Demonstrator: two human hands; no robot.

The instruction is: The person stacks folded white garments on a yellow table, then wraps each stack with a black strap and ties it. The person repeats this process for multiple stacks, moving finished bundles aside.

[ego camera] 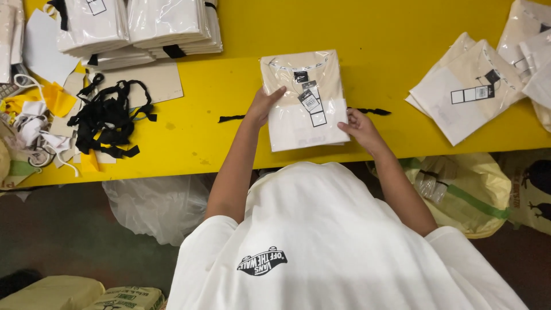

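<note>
Both hands clasp bagged shirt (304, 100) | left hand (263, 107), right hand (354, 126) grip opposite edges, steadying it flat on yellow bench (390, 34)

Flat bagged cream shirt (304, 100) on yellow table (379, 34)

The stacks of bagged shirts (138, 26) run off the top edge — their full height unseen. The black strap (304, 115) vanishes under the packaged shirt (304, 100); tag print is unreadable.
</note>
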